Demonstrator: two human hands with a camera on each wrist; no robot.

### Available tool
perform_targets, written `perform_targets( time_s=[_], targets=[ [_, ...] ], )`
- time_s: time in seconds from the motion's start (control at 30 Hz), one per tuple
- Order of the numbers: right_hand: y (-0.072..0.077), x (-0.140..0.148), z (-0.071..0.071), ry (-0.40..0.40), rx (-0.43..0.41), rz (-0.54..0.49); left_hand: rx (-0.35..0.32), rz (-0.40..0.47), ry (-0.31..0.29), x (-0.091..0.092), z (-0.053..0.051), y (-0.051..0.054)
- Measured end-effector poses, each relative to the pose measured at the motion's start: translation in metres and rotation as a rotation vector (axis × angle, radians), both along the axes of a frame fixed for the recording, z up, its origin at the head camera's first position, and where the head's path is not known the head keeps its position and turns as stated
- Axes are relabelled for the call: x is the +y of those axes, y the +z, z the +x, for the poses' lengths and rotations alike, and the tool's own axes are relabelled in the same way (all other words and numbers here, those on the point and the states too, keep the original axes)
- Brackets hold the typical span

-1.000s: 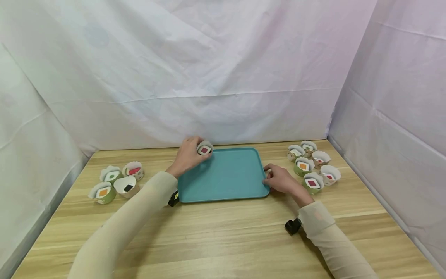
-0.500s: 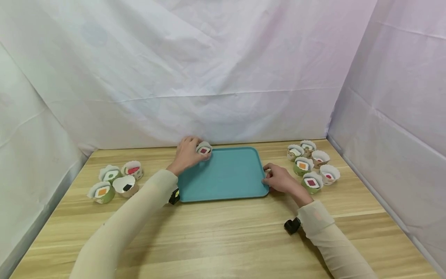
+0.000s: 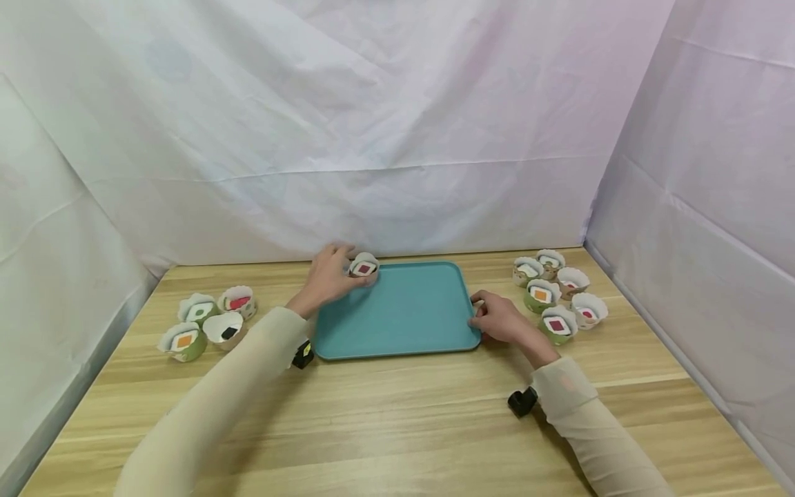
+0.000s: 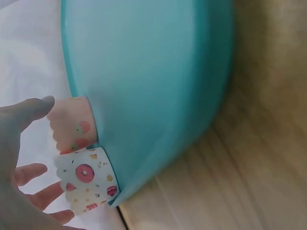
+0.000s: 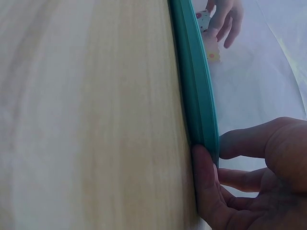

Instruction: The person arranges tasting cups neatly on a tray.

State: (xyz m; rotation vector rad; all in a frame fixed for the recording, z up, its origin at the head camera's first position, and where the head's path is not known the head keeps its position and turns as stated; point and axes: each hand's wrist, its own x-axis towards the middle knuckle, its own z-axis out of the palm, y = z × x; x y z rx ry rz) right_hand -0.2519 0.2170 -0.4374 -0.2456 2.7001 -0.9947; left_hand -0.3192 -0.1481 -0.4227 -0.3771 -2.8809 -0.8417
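Observation:
On the far left corner of the blue-green tray (image 3: 397, 310) stands a peach paper cup (image 3: 365, 268) holding a white square with a dark red centre. My left hand (image 3: 326, 279) is just left of it, fingers spread and loose, the thumb close to or touching its rim. The left wrist view also shows a white paper cup (image 4: 88, 179) with a doughnut print beside the peach one; in the head view my hand hides it. At the tray's right edge my right hand (image 3: 498, 317) pinches the rim, thumb outside and fingers over it.
To the left sits a group of several paper cups (image 3: 226, 330) with coloured fillings. Another group of several filled cups (image 3: 557, 324) stands right of the tray, near my right wrist. A white cloth (image 3: 385, 138) hangs behind the wooden table (image 3: 397, 428).
My left hand has loosened its fingers from the peach cup and drawn slightly left. The cup stays at the tray's corner. My right hand keeps its hold on the rim.

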Motion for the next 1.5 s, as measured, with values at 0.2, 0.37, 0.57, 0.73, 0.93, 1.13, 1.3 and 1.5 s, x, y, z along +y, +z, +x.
perform_targets(
  time_s=[0.2, 0.37, 0.57, 0.73, 0.93, 1.13, 1.3, 1.5],
  targets=[
    [0.002, 0.002, -0.001, 0.015, -0.025, -0.007, -0.038, 0.048, 0.025, -0.01, 0.012, 0.006],
    [0.006, 0.003, -0.005, 0.051, -0.061, -0.032, 0.005, 0.076, 0.027, -0.021, 0.026, 0.016],
    [0.009, 0.004, -0.008, 0.075, -0.096, -0.055, 0.062, 0.072, 0.008, -0.035, 0.047, 0.019],
    [0.008, 0.002, -0.007, 0.099, -0.087, -0.057, 0.056, 0.103, 0.054, -0.05, 0.066, 0.016],
    [0.008, -0.002, -0.006, 0.087, -0.088, -0.022, 0.056, 0.173, 0.091, -0.064, 0.085, 0.013],
    [0.012, -0.002, -0.007, 0.097, -0.107, 0.033, 0.115, 0.201, 0.096, -0.071, 0.094, 0.009],
    [0.013, 0.001, -0.008, 0.091, -0.15, 0.03, 0.144, 0.185, 0.095, -0.074, 0.093, 0.01],
    [0.013, 0.003, -0.009, 0.086, -0.157, 0.047, 0.156, 0.202, 0.121, -0.088, 0.092, 0.021]
  ],
)
